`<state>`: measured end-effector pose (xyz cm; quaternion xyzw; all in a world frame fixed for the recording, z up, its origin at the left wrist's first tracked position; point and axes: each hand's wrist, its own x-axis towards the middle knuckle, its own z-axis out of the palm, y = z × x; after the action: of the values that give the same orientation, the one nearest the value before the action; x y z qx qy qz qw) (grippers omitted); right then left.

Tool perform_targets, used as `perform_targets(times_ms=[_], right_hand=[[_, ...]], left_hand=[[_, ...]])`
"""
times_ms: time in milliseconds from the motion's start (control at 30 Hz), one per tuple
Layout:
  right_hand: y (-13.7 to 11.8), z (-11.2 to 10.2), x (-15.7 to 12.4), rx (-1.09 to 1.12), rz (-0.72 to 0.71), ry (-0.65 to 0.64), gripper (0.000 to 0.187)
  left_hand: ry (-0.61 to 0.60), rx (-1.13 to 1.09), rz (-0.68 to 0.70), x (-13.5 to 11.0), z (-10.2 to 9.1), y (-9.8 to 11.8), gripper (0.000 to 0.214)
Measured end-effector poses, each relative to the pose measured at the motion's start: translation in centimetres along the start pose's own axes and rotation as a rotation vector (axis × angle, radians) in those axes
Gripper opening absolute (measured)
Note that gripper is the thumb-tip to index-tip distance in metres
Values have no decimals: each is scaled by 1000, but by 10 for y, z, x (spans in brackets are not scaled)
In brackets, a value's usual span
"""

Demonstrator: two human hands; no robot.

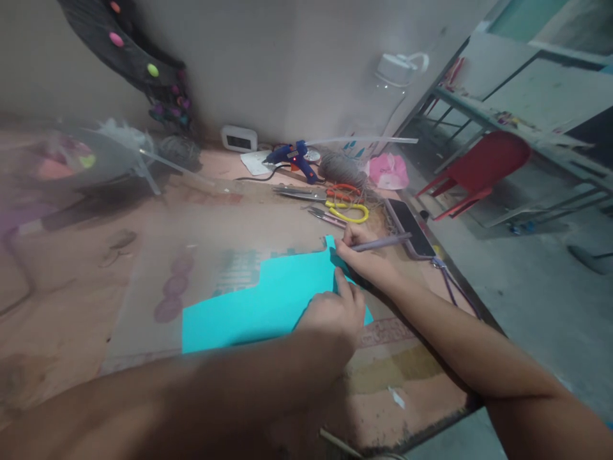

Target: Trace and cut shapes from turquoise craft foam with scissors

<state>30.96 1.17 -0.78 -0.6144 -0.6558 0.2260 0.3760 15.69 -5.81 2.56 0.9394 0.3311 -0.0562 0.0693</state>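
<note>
A turquoise sheet of paper (282,287), cut with stepped edges and a narrow tab at its far end, lies flat on a clear sheet over the table. My left hand (332,314) presses on the paper's right part, index finger stretched out and the other fingers partly bent, gripping nothing. Beside the tab, my right hand (359,252) is closed around a slim purplish pen (383,243), whose back end points right. The pen's tip is hidden by my fingers. Past my right hand lie scissors with yellow and orange handles (347,212) and a small pinkish cutter (328,217).
A blue glue gun (292,156), grey yarn (342,167), a white digital clock (239,138) and a clear bottle (383,102) stand along the wall. A phone (410,227) lies near the table's right edge. A blurred bowl (96,172) sits left. A red chair (483,166) stands beyond.
</note>
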Motion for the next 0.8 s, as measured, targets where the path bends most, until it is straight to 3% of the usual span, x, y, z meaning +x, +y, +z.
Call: perform_targets(times_ms=[433, 667, 800], right_hand=[[-11, -7, 1, 5, 19, -81, 27], [-7, -5, 2, 5, 9, -46, 27], [-3, -3, 3, 10, 3, -21, 28]], left_hand=[[1, 9, 16, 0, -1, -1, 47], [35, 19, 23, -1, 2, 0, 47], [-8, 12, 18, -1, -1, 0, 48]])
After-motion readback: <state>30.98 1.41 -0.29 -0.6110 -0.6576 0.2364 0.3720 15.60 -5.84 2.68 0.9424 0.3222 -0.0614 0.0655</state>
